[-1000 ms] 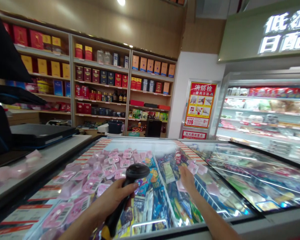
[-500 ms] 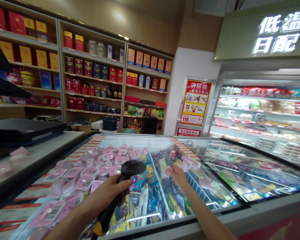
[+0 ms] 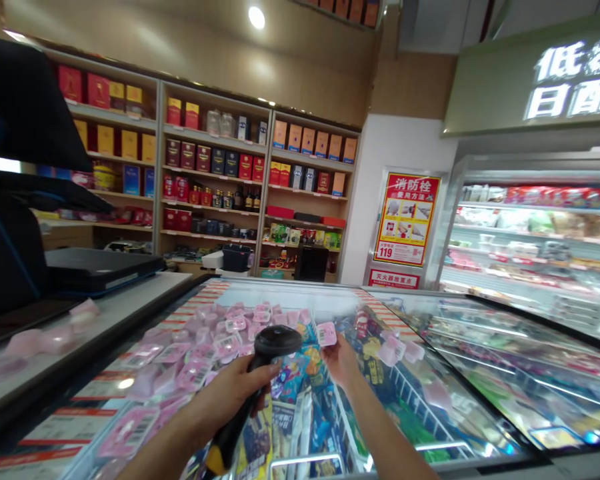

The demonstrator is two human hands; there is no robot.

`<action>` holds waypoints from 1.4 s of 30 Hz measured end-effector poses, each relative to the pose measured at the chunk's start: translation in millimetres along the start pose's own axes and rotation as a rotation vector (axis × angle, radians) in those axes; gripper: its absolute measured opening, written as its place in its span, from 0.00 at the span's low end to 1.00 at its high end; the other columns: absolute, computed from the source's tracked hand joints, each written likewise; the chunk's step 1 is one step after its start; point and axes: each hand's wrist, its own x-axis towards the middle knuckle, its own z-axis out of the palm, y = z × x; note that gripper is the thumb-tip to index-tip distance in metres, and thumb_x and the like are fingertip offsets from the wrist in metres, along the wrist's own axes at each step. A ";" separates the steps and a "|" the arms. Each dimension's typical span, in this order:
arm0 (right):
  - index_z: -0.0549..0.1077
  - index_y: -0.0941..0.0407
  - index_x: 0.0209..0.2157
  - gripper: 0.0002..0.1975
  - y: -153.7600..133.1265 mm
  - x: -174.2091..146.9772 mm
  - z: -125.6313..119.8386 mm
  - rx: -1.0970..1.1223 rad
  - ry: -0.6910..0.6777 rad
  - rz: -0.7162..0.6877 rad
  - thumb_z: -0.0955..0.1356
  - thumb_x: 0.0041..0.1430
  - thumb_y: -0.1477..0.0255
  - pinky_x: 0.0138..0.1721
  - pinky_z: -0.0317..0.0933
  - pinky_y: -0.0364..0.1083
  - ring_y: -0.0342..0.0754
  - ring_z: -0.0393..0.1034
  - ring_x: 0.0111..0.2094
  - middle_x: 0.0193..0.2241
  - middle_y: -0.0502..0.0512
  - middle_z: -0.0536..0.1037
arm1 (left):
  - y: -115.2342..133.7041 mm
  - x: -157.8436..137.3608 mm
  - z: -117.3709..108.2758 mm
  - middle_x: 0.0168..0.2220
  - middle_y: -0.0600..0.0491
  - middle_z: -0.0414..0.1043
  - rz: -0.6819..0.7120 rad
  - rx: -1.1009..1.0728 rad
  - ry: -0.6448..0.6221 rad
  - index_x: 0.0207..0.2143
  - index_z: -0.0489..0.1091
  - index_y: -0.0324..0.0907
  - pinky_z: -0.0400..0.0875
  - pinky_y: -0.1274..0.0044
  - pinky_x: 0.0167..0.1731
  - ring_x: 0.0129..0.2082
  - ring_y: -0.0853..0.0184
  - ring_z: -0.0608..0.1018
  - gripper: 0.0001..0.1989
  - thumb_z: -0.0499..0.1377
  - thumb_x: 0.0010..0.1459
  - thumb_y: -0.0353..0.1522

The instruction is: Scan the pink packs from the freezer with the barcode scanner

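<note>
Right hand (image 3: pixel 340 360): fingers pinched on the lower edge of one pink pack (image 3: pixel 327 335), held up, striped label showing. Left hand (image 3: pixel 245 383): wrapped round the handle of a black scanner (image 3: pixel 279 341); pack near its head, at 3 o'clock. Judgement: label best turned squarely to scanner, fingertips clear of stripes, wrists steady. Pile of packs (image 3: pixel 195 373) at 10 o'clock, on freezer glass (image 3: pixel 330 303).

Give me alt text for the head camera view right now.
A person's left hand holds a black scanner while the right hand holds a pink pack over a glass-topped freezer. More pink packs lie on top, and shelves of boxes stand behind.
</note>
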 end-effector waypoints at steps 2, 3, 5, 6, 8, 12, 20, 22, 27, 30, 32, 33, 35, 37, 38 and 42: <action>0.66 0.55 0.24 0.12 3.1 3.9 -2.9 -0.081 0.095 -0.015 0.61 0.45 0.60 0.18 0.56 0.42 0.43 0.63 0.18 0.15 0.49 0.68 | -3.5 5.3 -1.7 0.11 0.60 0.62 0.009 -0.015 -0.007 0.18 0.60 0.40 0.56 0.81 0.17 0.13 0.74 0.64 0.17 0.56 0.41 0.45; 0.66 0.55 0.26 0.12 5.4 6.2 -3.9 -0.150 0.147 -0.051 0.61 0.45 0.61 0.19 0.56 0.42 0.44 0.64 0.19 0.17 0.49 0.69 | -5.4 8.2 -2.6 0.11 0.61 0.62 0.011 -0.027 -0.012 0.18 0.60 0.41 0.56 0.81 0.17 0.13 0.75 0.64 0.17 0.55 0.41 0.45; 0.68 0.56 0.31 0.14 11.5 11.0 -3.9 -0.322 0.224 -0.164 0.61 0.44 0.63 0.23 0.59 0.43 0.47 0.67 0.25 0.21 0.52 0.72 | -8.7 13.4 -4.1 0.12 0.61 0.62 0.008 -0.053 -0.013 0.18 0.59 0.41 0.56 0.81 0.17 0.13 0.75 0.64 0.16 0.55 0.41 0.45; 0.68 0.57 0.33 0.15 15.0 12.9 -2.2 -0.413 0.246 -0.230 0.62 0.44 0.63 0.27 0.60 0.45 0.49 0.68 0.29 0.25 0.54 0.73 | -9.6 15.1 -4.6 0.12 0.61 0.62 0.001 -0.063 -0.006 0.19 0.59 0.41 0.57 0.80 0.17 0.13 0.75 0.64 0.16 0.55 0.42 0.45; 0.69 0.58 0.34 0.16 22.8 14.5 4.9 -0.572 0.246 -0.344 0.62 0.43 0.65 0.35 0.59 0.47 0.52 0.67 0.36 0.31 0.59 0.74 | -9.9 16.4 -4.6 0.13 0.61 0.62 -0.017 -0.070 0.007 0.19 0.59 0.41 0.56 0.80 0.16 0.12 0.75 0.64 0.16 0.55 0.41 0.45; 0.70 0.58 0.38 0.17 35.7 8.8 26.4 -0.753 0.084 -0.413 0.60 0.47 0.67 0.41 0.56 0.48 0.53 0.66 0.40 0.34 0.59 0.74 | -4.6 12.3 0.3 0.13 0.61 0.62 0.004 -0.068 0.002 0.19 0.59 0.41 0.56 0.80 0.16 0.13 0.75 0.64 0.15 0.55 0.42 0.43; 0.67 0.61 0.42 0.18 -13.2 6.5 -18.4 -1.159 0.213 -0.611 0.60 0.48 0.72 0.47 0.49 0.51 0.54 0.59 0.46 0.43 0.63 0.68 | 6.3 12.2 20.6 0.12 0.61 0.62 -0.016 -0.036 -0.006 0.18 0.59 0.40 0.55 0.82 0.16 0.13 0.76 0.64 0.14 0.57 0.42 0.41; 0.66 0.59 0.44 0.19 -36.5 4.7 -45.9 -1.341 0.380 -0.590 0.61 0.48 0.72 0.47 0.48 0.52 0.55 0.55 0.48 0.46 0.62 0.65 | 5.5 14.9 24.2 0.12 0.61 0.63 -0.022 -0.039 -0.008 0.19 0.60 0.40 0.56 0.82 0.16 0.13 0.75 0.63 0.14 0.56 0.42 0.42; 0.65 0.59 0.44 0.18 -64.9 0.0 -96.7 -1.718 0.492 -0.299 0.61 0.49 0.73 0.41 0.51 0.51 0.56 0.56 0.47 0.44 0.62 0.66 | -0.5 22.8 29.0 0.12 0.60 0.62 -0.024 -0.009 -0.025 0.18 0.60 0.40 0.57 0.81 0.17 0.13 0.74 0.64 0.15 0.56 0.43 0.43; 0.67 0.60 0.41 0.15 -60.0 3.5 -108.5 -1.750 0.377 -0.311 0.60 0.50 0.75 0.43 0.50 0.48 0.53 0.59 0.44 0.39 0.62 0.69 | -0.9 23.6 30.9 0.12 0.60 0.63 -0.018 -0.032 -0.051 0.18 0.60 0.40 0.57 0.81 0.16 0.13 0.75 0.65 0.15 0.56 0.42 0.42; 0.68 0.60 0.40 0.15 -53.4 7.9 -108.3 -1.674 0.340 -0.359 0.60 0.49 0.76 0.45 0.48 0.47 0.52 0.61 0.43 0.37 0.61 0.71 | 1.5 20.8 31.5 0.13 0.61 0.63 -0.019 -0.046 -0.061 0.18 0.60 0.40 0.57 0.81 0.16 0.14 0.75 0.65 0.14 0.57 0.42 0.41; 0.69 0.59 0.38 0.14 -50.0 10.3 -105.5 -1.599 0.334 -0.367 0.60 0.48 0.77 0.45 0.49 0.47 0.51 0.62 0.43 0.36 0.60 0.71 | 3.1 18.7 31.4 0.13 0.61 0.63 -0.020 -0.050 -0.061 0.18 0.60 0.40 0.57 0.81 0.16 0.13 0.75 0.65 0.14 0.57 0.42 0.41; 0.70 0.59 0.36 0.13 -43.6 14.3 -94.3 -1.345 0.334 -0.346 0.62 0.46 0.76 0.42 0.52 0.47 0.50 0.64 0.40 0.34 0.58 0.72 | 6.2 14.4 30.2 0.13 0.61 0.63 -0.021 -0.052 -0.059 0.18 0.59 0.41 0.57 0.81 0.16 0.13 0.75 0.64 0.14 0.57 0.42 0.41; 0.69 0.58 0.35 0.12 -37.6 16.6 -76.5 -0.930 0.319 -0.251 0.61 0.46 0.74 0.37 0.56 0.46 0.49 0.66 0.34 0.29 0.55 0.73 | 8.2 11.8 27.6 0.12 0.61 0.63 -0.017 -0.050 -0.055 0.18 0.60 0.40 0.57 0.81 0.16 0.13 0.76 0.64 0.14 0.57 0.42 0.41; 0.69 0.57 0.34 0.12 -34.5 17.0 -65.9 -0.686 0.292 -0.186 0.61 0.46 0.72 0.33 0.58 0.45 0.47 0.67 0.31 0.27 0.53 0.74 | 8.5 11.5 25.9 0.12 0.61 0.63 -0.012 -0.046 -0.048 0.18 0.60 0.40 0.57 0.81 0.16 0.13 0.76 0.64 0.14 0.57 0.42 0.41; 0.68 0.56 0.30 0.08 -22.6 14.4 -24.8 0.114 0.120 -0.002 0.64 0.44 0.70 0.23 0.59 0.42 0.43 0.66 0.22 0.19 0.48 0.72 | 5.5 15.7 18.7 0.13 0.60 0.64 -0.026 -0.044 -0.013 0.19 0.60 0.40 0.58 0.81 0.17 0.13 0.75 0.65 0.15 0.57 0.41 0.42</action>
